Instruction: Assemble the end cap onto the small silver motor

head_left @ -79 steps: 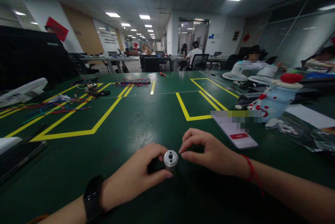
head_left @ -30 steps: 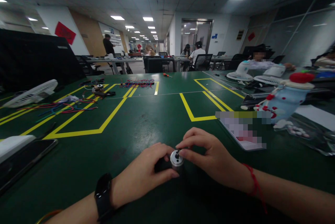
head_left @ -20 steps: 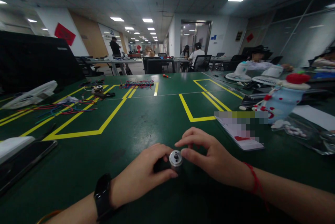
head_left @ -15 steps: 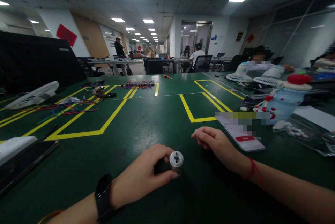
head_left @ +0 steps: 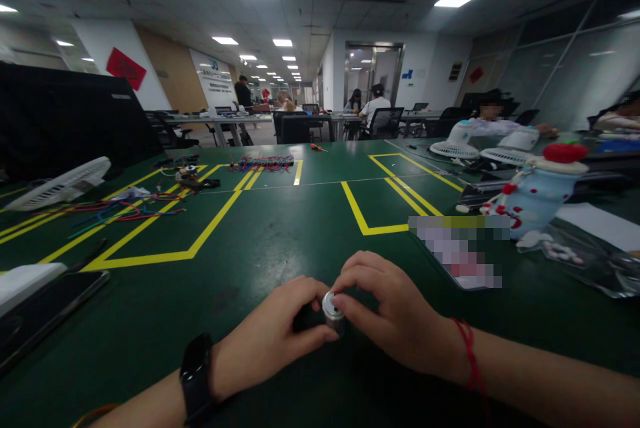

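A small silver cylinder that looks like a motor (head_left: pixel 333 321) stands upright over the green table in front of me. My left hand (head_left: pixel 275 328) is closed round its side, thumb in front and index finger behind. From the right, my right hand (head_left: pixel 395 315) reaches over it, with thumb and index finger pinched at the top face. Those fingertips hide the short shaft there, and any tiny part between them cannot be made out.
To the right lie a phone (head_left: pixel 450 255), a blue cup with a red lid (head_left: pixel 543 195) and a clear plastic bag (head_left: pixel 575 258). Bundled wires (head_left: pixel 263 163), loose wires (head_left: pixel 135 208), a screwdriver (head_left: pixel 318 147) and a dark phone (head_left: pixel 50 321) are also on the table (head_left: pixel 280 228).
My right hand has moved left from beside the phone onto the top of the motor, and its fingers now cover the shaft. My left hand keeps its hold.
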Available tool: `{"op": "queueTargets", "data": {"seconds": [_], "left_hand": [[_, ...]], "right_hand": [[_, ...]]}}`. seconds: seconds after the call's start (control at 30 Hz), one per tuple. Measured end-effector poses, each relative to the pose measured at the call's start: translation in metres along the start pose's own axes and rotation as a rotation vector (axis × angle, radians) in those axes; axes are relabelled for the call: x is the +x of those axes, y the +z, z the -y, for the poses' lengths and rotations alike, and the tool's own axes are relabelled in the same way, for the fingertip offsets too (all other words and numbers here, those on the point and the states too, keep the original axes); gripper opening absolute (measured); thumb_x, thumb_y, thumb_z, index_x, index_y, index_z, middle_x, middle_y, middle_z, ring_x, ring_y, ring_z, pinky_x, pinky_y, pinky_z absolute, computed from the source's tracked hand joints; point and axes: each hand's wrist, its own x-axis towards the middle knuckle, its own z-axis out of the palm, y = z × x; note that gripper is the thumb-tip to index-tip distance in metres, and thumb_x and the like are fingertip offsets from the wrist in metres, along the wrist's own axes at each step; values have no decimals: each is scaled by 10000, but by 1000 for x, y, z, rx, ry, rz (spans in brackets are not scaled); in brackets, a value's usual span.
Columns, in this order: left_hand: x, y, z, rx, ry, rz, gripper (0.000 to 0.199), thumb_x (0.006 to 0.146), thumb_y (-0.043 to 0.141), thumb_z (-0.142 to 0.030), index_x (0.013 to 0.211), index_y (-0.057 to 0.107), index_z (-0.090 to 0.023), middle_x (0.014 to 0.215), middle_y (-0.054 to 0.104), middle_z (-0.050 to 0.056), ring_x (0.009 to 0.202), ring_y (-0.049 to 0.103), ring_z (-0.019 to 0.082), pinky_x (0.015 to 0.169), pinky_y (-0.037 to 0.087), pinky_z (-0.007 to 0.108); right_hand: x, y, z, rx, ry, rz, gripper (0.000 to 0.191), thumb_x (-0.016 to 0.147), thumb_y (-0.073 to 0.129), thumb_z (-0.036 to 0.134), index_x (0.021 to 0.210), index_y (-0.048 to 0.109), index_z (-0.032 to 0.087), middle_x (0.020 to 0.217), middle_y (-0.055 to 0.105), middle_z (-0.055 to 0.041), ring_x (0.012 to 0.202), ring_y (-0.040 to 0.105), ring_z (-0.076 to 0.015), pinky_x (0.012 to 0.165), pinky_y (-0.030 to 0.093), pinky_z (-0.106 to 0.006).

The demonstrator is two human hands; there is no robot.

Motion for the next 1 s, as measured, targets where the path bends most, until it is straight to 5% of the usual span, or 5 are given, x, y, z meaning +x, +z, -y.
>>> {"op": "queueTargets", "data": {"seconds": [0.17, 0.4, 0.6, 0.87, 1.0], "left_hand": [[-2, -2, -2, -10, 3, -2, 202, 842, 662, -248, 1011, 557, -210, 937, 591, 13, 830, 544, 190, 726, 421, 294], [-2, -4, -2, -22, 2, 6, 215, 835, 667, -215, 1028, 572, -222, 948, 596, 9, 843, 549, 189, 739, 422, 291], [-1, -4, -1, -36, -4, 7, 234, 835, 667, -227, 1048, 570, -230, 967, 604, 13, 856, 554, 197, 751, 426, 299], [-2, -3, 2, -43, 2, 3, 264, 834, 664, -242, 1079, 566, -244, 991, 607, 20, 871, 554, 202, 765, 433, 308], [-2, -3, 0, -42, -3, 0, 319, 826, 667, -221, 1118, 546, -254, 1031, 602, 22, 903, 553, 207, 789, 433, 321]], "right_hand": [[-2, -15, -13, 117, 81, -29, 89, 883, 550, 230, 879, 618, 174, 864, 573, -17, 796, 537, -127, 714, 439, -265], [-18, -23, -38, -79, 58, 332, 127, 817, 642, 258, 917, 716, 231, 984, 600, -37, 899, 534, -172, 791, 429, -335], [-17, -22, -39, -20, 78, 310, 191, 796, 658, 264, 979, 708, 237, 1000, 609, -39, 911, 546, -176, 811, 434, -337], [-9, -27, -43, 215, 403, 158, 205, 893, 521, 296, 954, 671, 170, 910, 656, -37, 837, 601, -156, 750, 466, -301], [-12, -26, -41, 123, 278, 257, 172, 809, 631, 277, 952, 675, 192, 934, 618, -29, 817, 574, -153, 732, 463, -301]]}}
